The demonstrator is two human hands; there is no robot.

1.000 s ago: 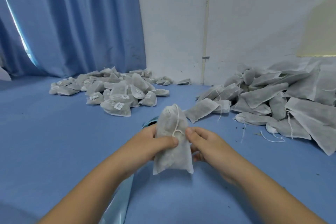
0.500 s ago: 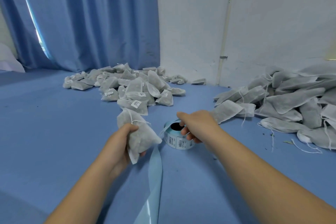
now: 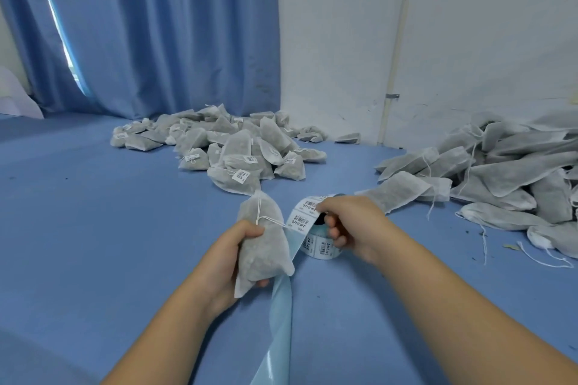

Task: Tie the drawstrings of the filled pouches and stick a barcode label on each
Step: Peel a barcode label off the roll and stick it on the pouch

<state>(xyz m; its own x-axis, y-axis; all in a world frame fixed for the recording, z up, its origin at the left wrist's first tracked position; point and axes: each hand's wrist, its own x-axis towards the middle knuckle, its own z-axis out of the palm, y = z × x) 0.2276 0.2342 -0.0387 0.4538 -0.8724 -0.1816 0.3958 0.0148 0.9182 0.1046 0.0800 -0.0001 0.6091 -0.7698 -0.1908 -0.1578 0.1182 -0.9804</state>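
Near the middle of the frame the left hand gripped a filled grey-white non-woven drawstring pouch round its middle, thumb across the front and fingers curled behind it. The pouch stood nearly upright with its neck gathered shut, and I could not tell whether its bottom corner touched the blue work surface. Its thin white drawstring hung down the front to just above the thumb. Immediately to the right, the right hand pinched the lifted end of a strip of white barcode labels between thumb and forefinger. The other fingers were curled above the roll of barcode labels, which lay on the surface under that hand; whether they touched the roll I could not make out. The strip's lower part lay close against the pouch's right edge. A glossy pale blue backing ribbon ran from below the pouch down to the bottom edge of the frame. In the upper middle lay a heap of tied, labelled pouches, and at the right edge a larger heap of flat unlabelled pouches with loose strings. A blue pleated curtain filled the upper left and a white wall the upper right.
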